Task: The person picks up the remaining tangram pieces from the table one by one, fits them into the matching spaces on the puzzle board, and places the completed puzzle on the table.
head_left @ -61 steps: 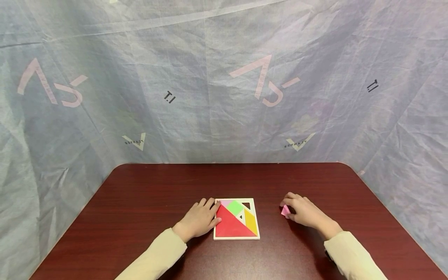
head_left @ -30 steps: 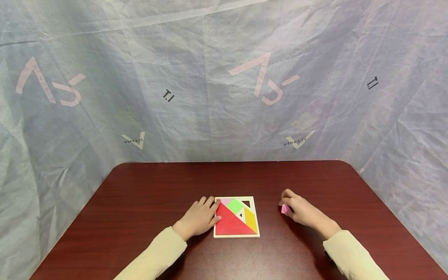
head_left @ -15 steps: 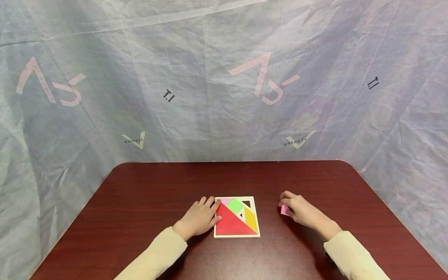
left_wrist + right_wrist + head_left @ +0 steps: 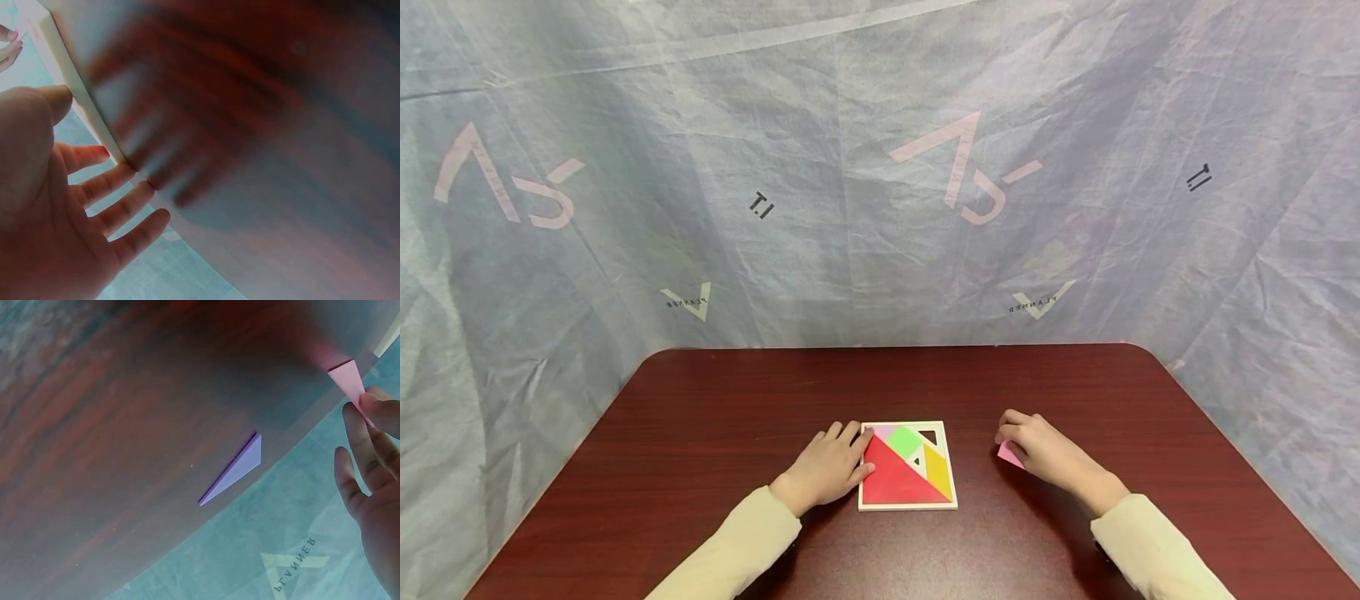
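Observation:
A square tangram board (image 4: 907,507) with a pale frame lies in mid-table. In it sit a large red triangle (image 4: 895,479), a green square (image 4: 904,442), a yellow parallelogram (image 4: 937,474) and a lilac piece (image 4: 883,431); two triangular gaps show dark. My left hand (image 4: 824,469) rests at the board's left edge, fingers spread, thumb and forefinger touching it. To the right of the board, my right hand (image 4: 1051,451) pinches a pink triangle (image 4: 347,379) between thumb and fingers, close over the table. The fingers cover part of it.
A purple triangle (image 4: 239,469) lies on the table in the right wrist view, hidden behind the right hand in the head view. The dark red table (image 4: 760,383) ends at a grey printed cloth (image 4: 850,250), which hangs around its back and sides.
The pink triangle has turned in my right fingers, while that hand has shifted only slightly. My left hand stays in place on the board.

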`<state>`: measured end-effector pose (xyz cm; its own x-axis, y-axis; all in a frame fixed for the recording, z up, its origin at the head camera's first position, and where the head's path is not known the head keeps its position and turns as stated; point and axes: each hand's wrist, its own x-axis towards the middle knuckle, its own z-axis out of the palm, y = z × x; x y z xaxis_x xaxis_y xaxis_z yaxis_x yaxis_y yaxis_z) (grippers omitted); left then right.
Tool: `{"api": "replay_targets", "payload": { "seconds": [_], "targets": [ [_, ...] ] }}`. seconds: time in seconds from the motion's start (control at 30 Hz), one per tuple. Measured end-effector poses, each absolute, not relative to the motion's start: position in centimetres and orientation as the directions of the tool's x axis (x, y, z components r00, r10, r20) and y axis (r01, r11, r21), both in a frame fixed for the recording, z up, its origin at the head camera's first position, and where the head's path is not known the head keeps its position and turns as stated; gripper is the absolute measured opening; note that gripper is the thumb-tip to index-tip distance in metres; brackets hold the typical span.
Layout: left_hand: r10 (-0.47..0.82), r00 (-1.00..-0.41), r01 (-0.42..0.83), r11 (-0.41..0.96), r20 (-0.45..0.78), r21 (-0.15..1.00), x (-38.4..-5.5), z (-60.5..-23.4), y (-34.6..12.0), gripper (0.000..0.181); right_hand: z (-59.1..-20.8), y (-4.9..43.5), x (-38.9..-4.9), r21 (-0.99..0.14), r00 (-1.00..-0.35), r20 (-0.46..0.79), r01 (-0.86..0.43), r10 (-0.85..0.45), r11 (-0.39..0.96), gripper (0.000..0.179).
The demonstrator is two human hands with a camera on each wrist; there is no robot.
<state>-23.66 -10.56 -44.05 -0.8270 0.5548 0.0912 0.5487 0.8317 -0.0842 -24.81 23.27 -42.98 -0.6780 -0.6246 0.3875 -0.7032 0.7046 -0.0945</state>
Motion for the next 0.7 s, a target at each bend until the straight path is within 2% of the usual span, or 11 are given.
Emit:
{"api": "replay_targets", "payload": {
  "seconds": [0.7],
  "targets": [
    [0.555,-0.827,0.549,0.832,0.093,-0.085,-23.65,-44.01,-10.57,0.052,-42.61,22.45,-24.84,-0.004,-0.701,0.346,-0.666,-0.624,0.746,0.027]
  ]
}}
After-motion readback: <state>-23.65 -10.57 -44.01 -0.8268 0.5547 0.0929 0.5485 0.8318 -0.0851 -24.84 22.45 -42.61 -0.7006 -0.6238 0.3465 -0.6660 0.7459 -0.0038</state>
